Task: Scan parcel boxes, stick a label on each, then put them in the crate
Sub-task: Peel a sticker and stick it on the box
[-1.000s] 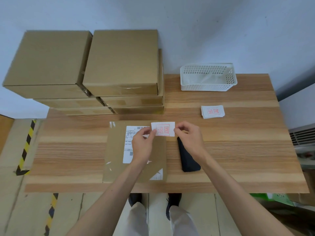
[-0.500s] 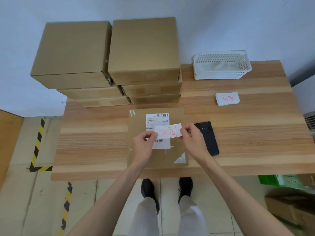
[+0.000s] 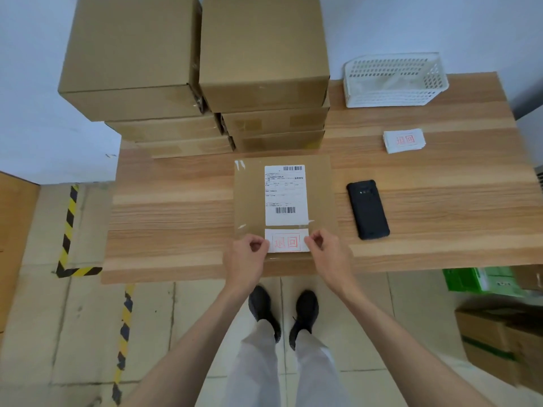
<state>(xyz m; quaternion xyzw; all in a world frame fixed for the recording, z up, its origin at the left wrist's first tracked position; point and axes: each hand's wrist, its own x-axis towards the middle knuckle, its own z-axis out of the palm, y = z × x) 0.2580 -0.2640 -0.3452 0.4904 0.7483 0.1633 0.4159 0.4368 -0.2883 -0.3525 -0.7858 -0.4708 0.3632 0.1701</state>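
Label (image 3: 287, 241) with red print lies on near part of flat parcel (image 3: 249, 201), just below shipping slip (image 3: 285, 195). Left hand (image 3: 244, 259) pinches its left end, right hand (image 3: 330, 255) pinches its right end. Phone (image 3: 368, 210) right of parcel, label stack (image 3: 404, 140) far right, white crate (image 3: 395, 80) beyond it, box stacks (image 3: 194, 74) at far left of table (image 3: 176, 207)

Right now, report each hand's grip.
Left hand: pinching the red-stamped label's left edge.
Right hand: pinching its right edge.
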